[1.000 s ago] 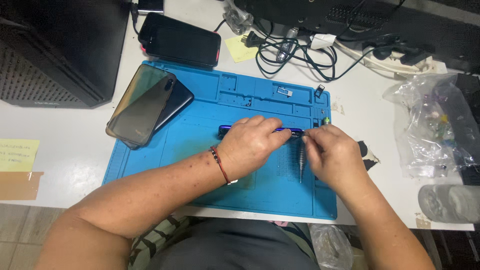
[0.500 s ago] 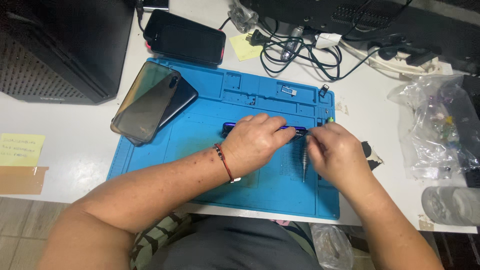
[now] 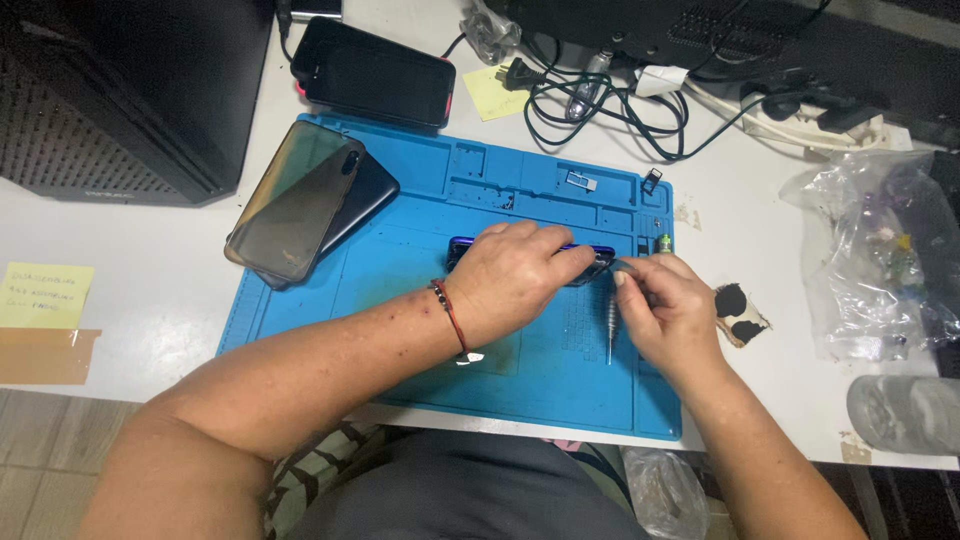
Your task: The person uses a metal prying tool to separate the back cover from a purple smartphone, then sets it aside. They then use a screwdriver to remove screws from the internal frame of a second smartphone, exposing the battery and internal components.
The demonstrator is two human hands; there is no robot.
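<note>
Our left hand (image 3: 515,275) lies curled over a dark blue phone (image 3: 590,258) in the middle of the blue mat (image 3: 400,260), gripping it against the mat. Our right hand (image 3: 665,310), at three o'clock from the phone, is clenched at the phone's right end; we cannot tell what its fingertips pinch. A screwdriver (image 3: 609,325) lies on the mat just beside that hand. At ten o'clock, two stacked phones (image 3: 305,205) overlap the mat's corner, and another phone (image 3: 375,72) rests on the white surface (image 3: 150,260).

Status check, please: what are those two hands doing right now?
Left hand grips blue phone on blue mat. Right hand pinches at phone's end. Screwdriver beside it.
</note>
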